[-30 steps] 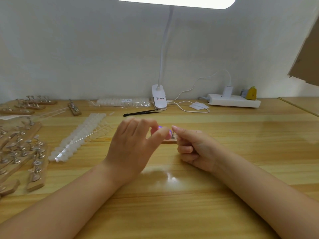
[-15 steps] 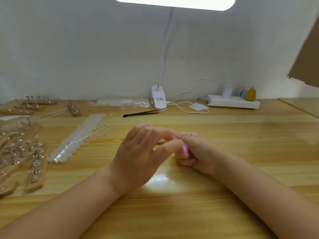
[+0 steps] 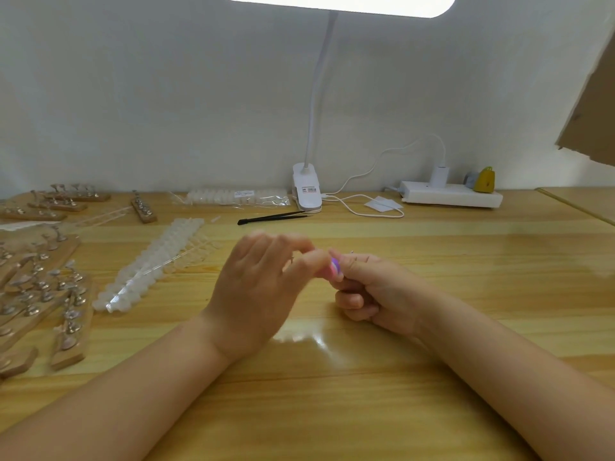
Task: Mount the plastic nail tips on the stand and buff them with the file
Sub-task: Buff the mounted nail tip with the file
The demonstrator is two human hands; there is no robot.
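My left hand (image 3: 256, 287) and my right hand (image 3: 376, 291) meet at the middle of the wooden table (image 3: 466, 261). A small purple and pink file (image 3: 334, 266) shows between my left thumb tip and my right forefinger; my left thumb and fingers pinch it. My right hand's fingers are curled round a nail stand that is almost wholly hidden; only a thin metal pin (image 3: 352, 252) sticks out above the knuckles. The nail tip on it is hidden. Strips of clear nail tips (image 3: 149, 264) lie to the left of my left hand.
Several wooden stands with metal holders (image 3: 40, 284) crowd the left edge, with more of them (image 3: 66, 197) at the back left. Black tweezers (image 3: 273, 217), a bag of tips (image 3: 236, 197), a lamp clamp (image 3: 307, 191) and a power strip (image 3: 449, 194) line the back.
Both hands drew toward me and closed together half a second ago, then shifted slightly back. The stand seen on the table earlier is now hidden in my right hand.
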